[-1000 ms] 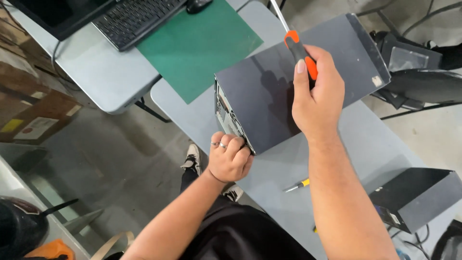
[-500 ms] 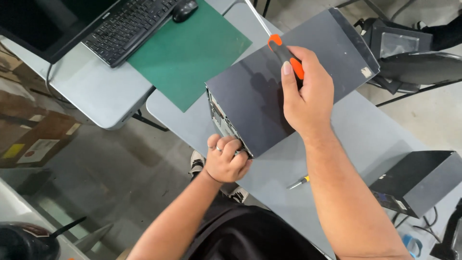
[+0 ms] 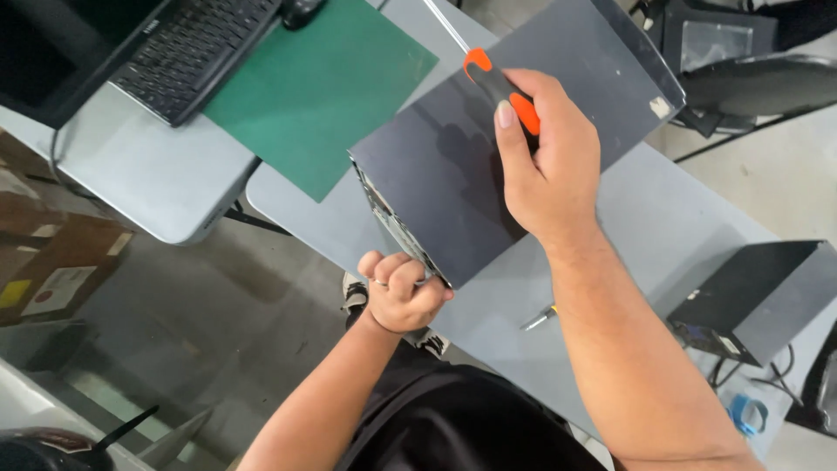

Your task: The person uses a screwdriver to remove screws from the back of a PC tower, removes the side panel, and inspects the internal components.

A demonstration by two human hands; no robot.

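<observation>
status at this moment, taken against the computer case [image 3: 514, 148], which lay flat on the grey table [image 3: 663, 235] with its dark side panel facing up.

1. right hand [image 3: 545, 166]: i had it closed around the screwdriver [image 3: 501, 87] with the orange and black handle, fingers wrapped fully round and thumb lying along the grip. it rested on top of the case panel, toward the far half. the shaft ran away beyond the far edge of the case; i could not see the tip.

2. left hand [image 3: 403, 292]: i had it curled into a loose fist at the near corner of the case, against its near end face. whether the fingers held a small part or only pressed on the edge, i could not tell.

3. progress, as i judged it: the side panel was still seated on the case, with no gap visible along its edges. the interior was not exposed. opening the case remained to be done.

4. surroundings: a green mat [image 3: 318, 87] lay left of the case, with a keyboard [image 3: 196, 44] beyond the mat. a second small screwdriver [image 3: 540, 317] lay on the table just near of the case. a smaller black box [image 3: 758, 296] sat well to the right.
</observation>
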